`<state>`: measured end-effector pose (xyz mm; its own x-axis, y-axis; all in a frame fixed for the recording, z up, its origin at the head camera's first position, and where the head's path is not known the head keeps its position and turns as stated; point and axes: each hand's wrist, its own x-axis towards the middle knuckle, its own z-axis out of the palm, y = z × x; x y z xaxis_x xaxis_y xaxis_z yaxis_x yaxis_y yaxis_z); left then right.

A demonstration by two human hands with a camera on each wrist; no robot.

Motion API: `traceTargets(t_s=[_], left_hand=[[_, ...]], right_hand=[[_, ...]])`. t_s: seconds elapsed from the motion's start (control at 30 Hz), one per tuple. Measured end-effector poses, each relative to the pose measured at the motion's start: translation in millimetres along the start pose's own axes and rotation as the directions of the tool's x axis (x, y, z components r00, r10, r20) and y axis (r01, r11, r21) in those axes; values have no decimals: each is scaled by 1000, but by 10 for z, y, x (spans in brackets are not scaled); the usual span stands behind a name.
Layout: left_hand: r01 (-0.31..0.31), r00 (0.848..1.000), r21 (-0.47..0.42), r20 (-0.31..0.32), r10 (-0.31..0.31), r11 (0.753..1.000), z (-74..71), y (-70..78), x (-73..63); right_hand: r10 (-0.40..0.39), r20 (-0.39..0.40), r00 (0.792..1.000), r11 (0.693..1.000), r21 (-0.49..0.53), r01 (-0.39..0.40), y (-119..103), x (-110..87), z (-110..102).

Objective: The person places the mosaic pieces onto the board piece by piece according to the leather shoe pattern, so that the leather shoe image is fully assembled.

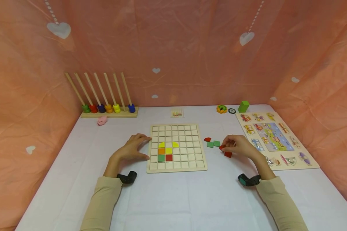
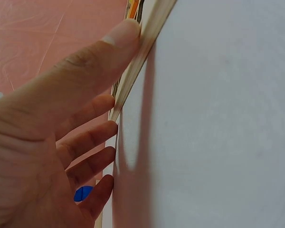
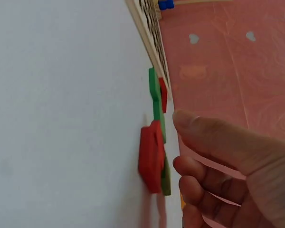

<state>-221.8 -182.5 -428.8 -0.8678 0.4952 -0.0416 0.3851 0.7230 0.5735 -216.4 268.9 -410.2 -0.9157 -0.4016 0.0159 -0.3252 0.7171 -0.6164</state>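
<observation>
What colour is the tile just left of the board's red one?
The tile is green, best seen in the head view.

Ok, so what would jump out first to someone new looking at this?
Probably the gridded wooden board mid-table, with bright tiles in its squares and the left hand at its edge. Next, the tall pegs with coloured rings at the back left, then the picture puzzle on the right.

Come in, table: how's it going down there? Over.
Left hand at left edge of board. Right hand by red tiles. Board partly filled with coloured tiles. Only flat tiles between right hand and board.
</observation>
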Motion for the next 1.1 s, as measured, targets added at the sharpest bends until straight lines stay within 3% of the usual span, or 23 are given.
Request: traceTargets(t_s=[0.4,0.7,0.93,1.1], left_hand=[[-9,1000,0,0,9,1000,4,-1,-4],[0,1000,-2,8,0,1000,4,1,-4],[-2,1000,6,7,2,1000,-6,9,-12],[8,1000,6,6,-8,1000,-3,10,-11]], right_hand=[[46,-72,996,991,-119,-54,99,6,86],[53,8,999,996,-69,-53,44,26,39],[-53,46,998,999,-1,53,-142,135,55],[-208,74,975,978,33,206,-358,268,236]])
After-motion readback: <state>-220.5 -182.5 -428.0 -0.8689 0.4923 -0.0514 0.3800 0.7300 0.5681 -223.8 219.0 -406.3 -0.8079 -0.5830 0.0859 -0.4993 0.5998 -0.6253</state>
